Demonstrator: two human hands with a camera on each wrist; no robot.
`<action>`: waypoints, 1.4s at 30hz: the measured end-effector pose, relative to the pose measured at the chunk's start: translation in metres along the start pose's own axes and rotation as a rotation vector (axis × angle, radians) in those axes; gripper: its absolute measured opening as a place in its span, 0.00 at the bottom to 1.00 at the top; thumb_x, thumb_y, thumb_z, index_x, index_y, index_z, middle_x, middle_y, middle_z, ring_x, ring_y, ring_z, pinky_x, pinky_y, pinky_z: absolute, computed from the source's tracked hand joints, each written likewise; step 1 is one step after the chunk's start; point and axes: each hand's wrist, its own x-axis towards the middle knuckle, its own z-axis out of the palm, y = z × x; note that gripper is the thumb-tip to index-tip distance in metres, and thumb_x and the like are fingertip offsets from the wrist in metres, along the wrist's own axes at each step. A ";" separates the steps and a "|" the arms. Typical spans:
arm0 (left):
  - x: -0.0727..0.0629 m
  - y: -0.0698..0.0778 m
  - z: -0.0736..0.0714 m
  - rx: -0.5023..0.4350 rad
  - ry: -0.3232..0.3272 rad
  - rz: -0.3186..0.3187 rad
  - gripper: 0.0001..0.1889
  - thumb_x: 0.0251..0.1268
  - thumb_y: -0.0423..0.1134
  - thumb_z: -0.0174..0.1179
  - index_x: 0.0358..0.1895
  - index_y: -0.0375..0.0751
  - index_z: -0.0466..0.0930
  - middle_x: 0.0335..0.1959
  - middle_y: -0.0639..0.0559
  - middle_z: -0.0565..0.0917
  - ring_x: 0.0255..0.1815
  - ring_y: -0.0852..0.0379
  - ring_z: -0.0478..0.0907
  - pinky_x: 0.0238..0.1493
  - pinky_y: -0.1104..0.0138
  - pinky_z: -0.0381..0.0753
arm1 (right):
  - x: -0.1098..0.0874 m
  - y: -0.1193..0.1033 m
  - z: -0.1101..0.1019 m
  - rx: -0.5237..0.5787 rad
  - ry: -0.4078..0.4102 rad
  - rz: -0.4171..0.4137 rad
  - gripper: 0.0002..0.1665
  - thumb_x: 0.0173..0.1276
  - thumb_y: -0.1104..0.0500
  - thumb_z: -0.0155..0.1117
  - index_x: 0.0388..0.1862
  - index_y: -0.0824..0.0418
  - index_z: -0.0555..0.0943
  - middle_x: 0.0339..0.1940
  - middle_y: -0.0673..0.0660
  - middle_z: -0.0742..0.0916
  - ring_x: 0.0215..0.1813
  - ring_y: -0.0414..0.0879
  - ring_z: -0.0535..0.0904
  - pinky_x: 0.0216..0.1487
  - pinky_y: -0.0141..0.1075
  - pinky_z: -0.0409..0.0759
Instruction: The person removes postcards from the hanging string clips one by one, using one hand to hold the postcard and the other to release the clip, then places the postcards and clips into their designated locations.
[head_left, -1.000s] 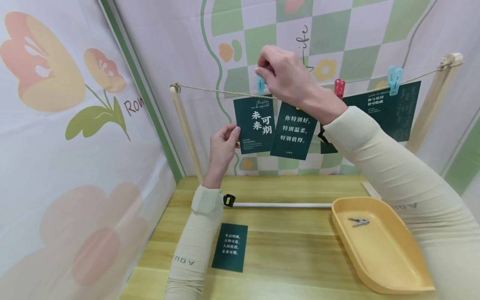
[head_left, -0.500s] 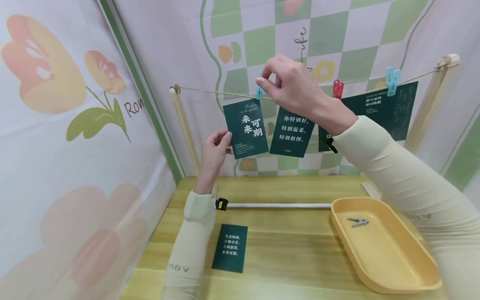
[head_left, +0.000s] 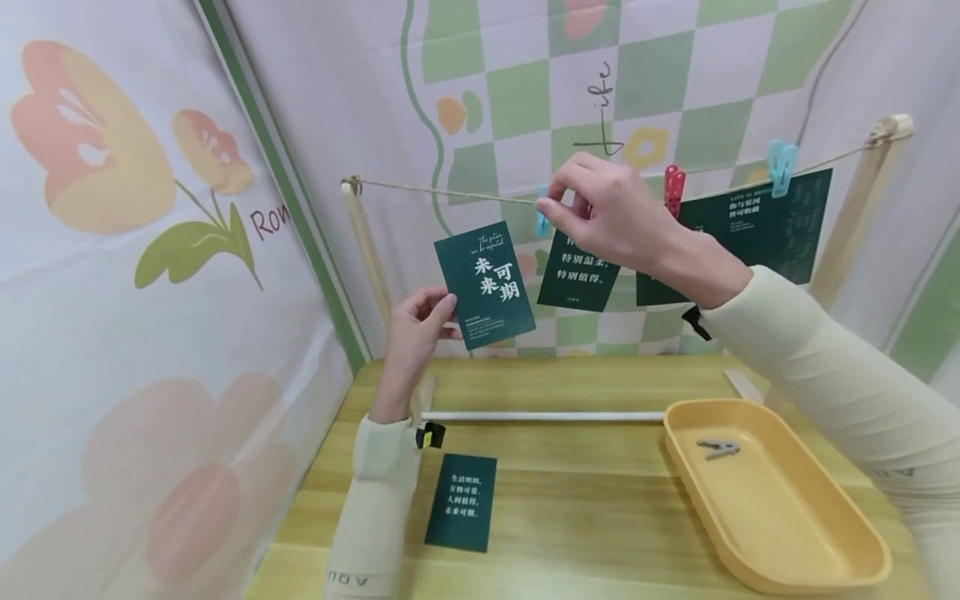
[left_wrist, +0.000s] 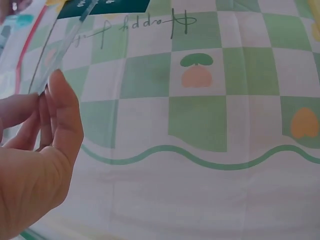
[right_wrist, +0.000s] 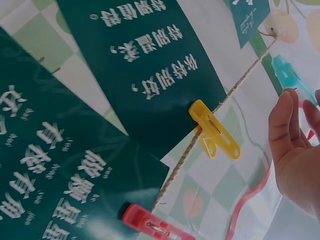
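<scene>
My left hand [head_left: 420, 337] pinches a dark green card [head_left: 487, 287] with white lettering by its left edge. The card hangs tilted in the air, its top just under the twine [head_left: 450, 194]; the left wrist view shows it nearly edge-on. Between thumb and fingers, my right hand [head_left: 618, 212] grips a light blue clothespin [right_wrist: 290, 75], to the right of the card and apart from it. Close behind that hand hangs a second green card [head_left: 577, 279], fixed to the twine by a yellow clothespin [right_wrist: 215, 130], which the hand hides in the head view.
Farther right, a red clothespin [head_left: 673, 190] and another blue clothespin [head_left: 782, 167] hold more cards on the twine, strung between wooden posts [head_left: 363, 250]. On the table lie another green card [head_left: 461, 502] and a yellow tray [head_left: 780, 500] with a grey clothespin [head_left: 718, 448] inside.
The left hand's card has moved left and down, away from the twine and the neighbouring card. My right hand has come down and slightly right with the blue clothespin, now apart from the card.
</scene>
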 end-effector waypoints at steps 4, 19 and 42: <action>-0.008 0.000 -0.004 0.017 -0.033 -0.015 0.12 0.70 0.36 0.59 0.49 0.31 0.80 0.33 0.50 0.81 0.33 0.56 0.79 0.31 0.69 0.86 | -0.011 -0.001 0.000 -0.003 -0.015 -0.051 0.03 0.67 0.64 0.65 0.34 0.64 0.81 0.32 0.56 0.81 0.26 0.40 0.70 0.29 0.24 0.68; -0.030 -0.017 -0.019 0.036 -0.060 -0.065 0.12 0.72 0.38 0.58 0.49 0.32 0.82 0.32 0.48 0.80 0.33 0.54 0.79 0.32 0.63 0.87 | -0.066 0.003 0.001 -0.073 -0.155 -0.093 0.09 0.57 0.65 0.74 0.31 0.58 0.80 0.30 0.51 0.81 0.26 0.37 0.71 0.25 0.24 0.73; -0.052 -0.037 -0.038 0.084 -0.072 -0.130 0.11 0.72 0.37 0.58 0.49 0.32 0.80 0.32 0.49 0.80 0.32 0.57 0.79 0.30 0.63 0.86 | -0.130 0.010 0.004 -0.040 -0.269 -0.042 0.06 0.65 0.55 0.69 0.32 0.51 0.80 0.32 0.43 0.80 0.27 0.30 0.71 0.25 0.22 0.73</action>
